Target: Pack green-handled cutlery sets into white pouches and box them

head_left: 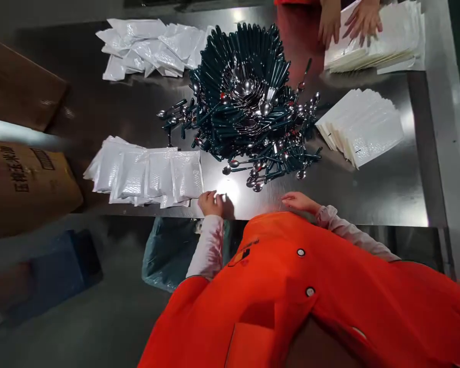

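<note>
My left hand [210,203] rests at the near table edge, its fingers loosely bent and nothing visible in them. It is right beside the corner of an overlapping row of white padded envelopes [186,175], which look filled. My right hand [299,201] lies low at the same edge with its fingers stretched out and holding nothing. Beyond my hands is a large heap of spoons [249,112] with dark green handles and shiny metal bowls. To the right of the heap, a fanned stack of flat white padded envelopes [364,125] lies on the table.
Across the metal table [391,194], a co-worker's hands [348,23] press on another envelope stack [394,38]. More white packets [149,48] are piled at the far left. Cardboard boxes [26,189] stand left of the table. A teal plastic bag [168,253] is below the near edge.
</note>
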Action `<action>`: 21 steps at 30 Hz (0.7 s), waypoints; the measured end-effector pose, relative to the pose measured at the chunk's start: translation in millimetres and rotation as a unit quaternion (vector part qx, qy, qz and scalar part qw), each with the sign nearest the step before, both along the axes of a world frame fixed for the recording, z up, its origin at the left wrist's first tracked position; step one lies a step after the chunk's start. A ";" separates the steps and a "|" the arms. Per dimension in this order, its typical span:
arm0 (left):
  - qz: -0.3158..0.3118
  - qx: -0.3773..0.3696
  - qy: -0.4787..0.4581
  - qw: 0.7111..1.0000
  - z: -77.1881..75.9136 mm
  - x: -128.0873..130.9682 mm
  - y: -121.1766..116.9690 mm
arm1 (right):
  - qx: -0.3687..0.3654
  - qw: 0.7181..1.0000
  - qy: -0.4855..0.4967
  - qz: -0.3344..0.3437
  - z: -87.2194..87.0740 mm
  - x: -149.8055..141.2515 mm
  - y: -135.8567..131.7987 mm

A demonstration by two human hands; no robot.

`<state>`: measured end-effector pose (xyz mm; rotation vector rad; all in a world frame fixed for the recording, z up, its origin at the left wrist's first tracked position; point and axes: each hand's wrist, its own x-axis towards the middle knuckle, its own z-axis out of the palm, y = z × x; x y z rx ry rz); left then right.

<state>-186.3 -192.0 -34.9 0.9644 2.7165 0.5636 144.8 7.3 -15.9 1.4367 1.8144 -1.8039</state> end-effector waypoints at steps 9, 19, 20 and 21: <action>-0.273 0.101 -0.064 0.954 88.9 47.6 224.8 | 0.048 0.987 0.086 -0.128 12.3 40.0 11.4; -0.350 0.128 -0.232 0.899 83.8 106.6 174.8 | 0.536 0.837 0.069 0.085 91.4 -114.8 235.5; -0.340 0.127 -0.237 0.901 80.0 104.4 169.7 | 0.574 0.802 0.061 0.152 99.0 -129.7 256.1; -0.324 0.126 -0.240 0.906 77.0 101.0 168.8 | 0.602 0.767 0.056 0.213 105.8 -143.0 274.9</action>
